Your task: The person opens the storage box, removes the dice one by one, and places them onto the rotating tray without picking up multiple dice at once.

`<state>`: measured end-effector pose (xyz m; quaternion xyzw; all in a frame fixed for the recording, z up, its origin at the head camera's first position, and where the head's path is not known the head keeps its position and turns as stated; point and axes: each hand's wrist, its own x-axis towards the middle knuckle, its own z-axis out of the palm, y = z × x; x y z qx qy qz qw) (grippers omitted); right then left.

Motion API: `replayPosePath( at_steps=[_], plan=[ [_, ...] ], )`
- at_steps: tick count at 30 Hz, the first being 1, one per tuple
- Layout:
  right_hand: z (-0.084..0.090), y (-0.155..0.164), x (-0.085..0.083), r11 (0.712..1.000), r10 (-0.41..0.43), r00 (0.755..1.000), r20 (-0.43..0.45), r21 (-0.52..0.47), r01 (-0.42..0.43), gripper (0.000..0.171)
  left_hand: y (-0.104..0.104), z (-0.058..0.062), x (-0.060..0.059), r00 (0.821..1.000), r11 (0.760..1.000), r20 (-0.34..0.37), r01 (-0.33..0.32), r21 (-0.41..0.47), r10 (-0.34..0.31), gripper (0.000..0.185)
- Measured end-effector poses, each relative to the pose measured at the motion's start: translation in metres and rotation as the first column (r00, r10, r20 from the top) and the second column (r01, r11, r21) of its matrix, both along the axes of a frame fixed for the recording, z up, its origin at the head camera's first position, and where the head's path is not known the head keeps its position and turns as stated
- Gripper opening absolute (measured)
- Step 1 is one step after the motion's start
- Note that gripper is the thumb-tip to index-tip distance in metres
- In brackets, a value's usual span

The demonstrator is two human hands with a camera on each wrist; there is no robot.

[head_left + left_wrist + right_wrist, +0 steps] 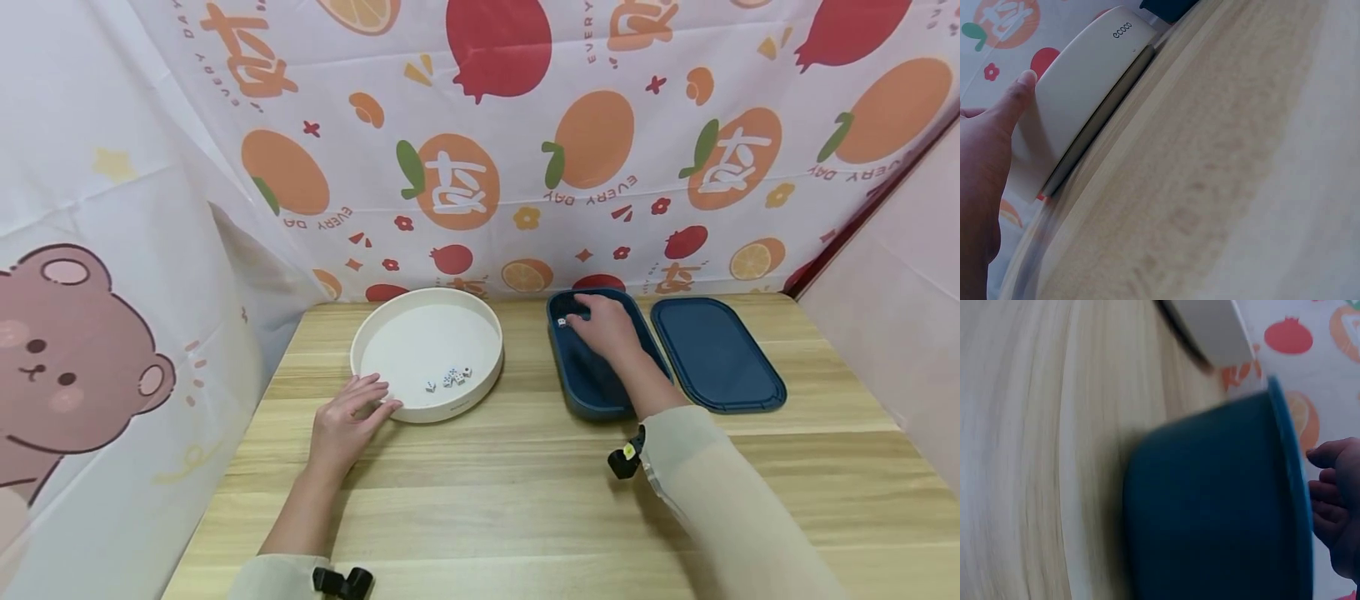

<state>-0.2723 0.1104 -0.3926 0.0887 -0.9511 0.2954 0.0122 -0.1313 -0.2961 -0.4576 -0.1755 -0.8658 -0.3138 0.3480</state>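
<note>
Left hand: the left hand [347, 423] lies flat on the wooden table [525, 500], fingers straight and relaxed, fingertips against the outer wall of the round white tray [480, 321]. It steadies the tray and grips nothing.

Right hand: the right hand [606, 327] is down inside the dark blue box [581, 392], fingers curled at the far corner by a small white die [562, 322]. It looks pinched on that die, though the head view is too small to be sure.

Dice: four dice [450, 377] sit close together on the tray floor, near its front wall.

Lid: the blue lid [716, 354] lies flat just beside the box, on its right.

Risk: a die this small could slip from a fingertip pinch on the way across and roll off the table. A die dropped from height may bounce out over the low tray wall or scatter the four already there. The right sleeve [720, 492] could drag on the box rim and shove the box.
</note>
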Motion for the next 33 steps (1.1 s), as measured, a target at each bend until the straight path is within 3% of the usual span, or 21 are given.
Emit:
replayPosePath(
  at_steps=[9, 20, 26, 33],
  plan=[
    [-0.017, 0.023, -0.013, 0.992, 0.015, 0.988, 0.152, 0.123, -0.034, 0.059, -0.001, -0.001, 0.0, 1.0, 1.0, 0.021, -0.01, -0.011, 0.01, 0.031],
    [-0.03, 0.027, -0.017, 0.982, 0.037, 0.966, 0.255, 0.171, -0.083, 0.066, -0.001, 0.0, 0.001, 1.0, 1.0, 0.024, -0.008, -0.009, 0.008, 0.031],
    [-0.033, 0.028, -0.016, 0.983, 0.052, 0.972, 0.23, 0.157, -0.09, 0.059, -0.001, -0.001, 0.001, 1.0, 1.0, 0.026, -0.012, -0.01, 0.012, 0.031],
    [-0.031, 0.027, -0.014, 0.979, 0.053, 0.987, 0.152, 0.185, -0.081, 0.037, -0.001, 0.0, 0.001, 0.999, 1.0, 0.035, -0.017, -0.013, 0.017, 0.03]
  ],
)
